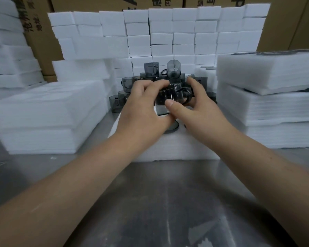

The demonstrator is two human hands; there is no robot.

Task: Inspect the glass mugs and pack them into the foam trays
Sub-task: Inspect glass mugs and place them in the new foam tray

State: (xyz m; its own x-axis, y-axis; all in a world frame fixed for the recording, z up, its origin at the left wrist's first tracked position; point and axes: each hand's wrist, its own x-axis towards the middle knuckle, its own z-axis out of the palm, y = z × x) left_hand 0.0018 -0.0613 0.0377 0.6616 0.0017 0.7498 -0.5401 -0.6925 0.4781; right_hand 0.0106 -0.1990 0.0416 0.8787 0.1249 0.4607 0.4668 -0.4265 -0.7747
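My left hand (144, 107) and right hand (202, 106) hide much of the mug (168, 95); I can't read the box (168, 2) at 12 o'clock, cut off by the edge.

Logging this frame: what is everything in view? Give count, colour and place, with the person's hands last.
held mug: one, smoky grey glass, gripped between both hands above the foam tray
loose mugs: a pile, count unclear, smoky grey glass, just behind the hands
foam tray: one, white, on the table under the hands
left foam stack: one, white, left of the tray
right foam stack: one, white, right of the tray
foam blocks: many, white, stacked as a wall at the back
cardboard boxes: several, brown, behind the foam
table: one, grey metal, foreground
left hand: fingers curled over the held mug
right hand: thumb on the mug's front, fingers by its handle
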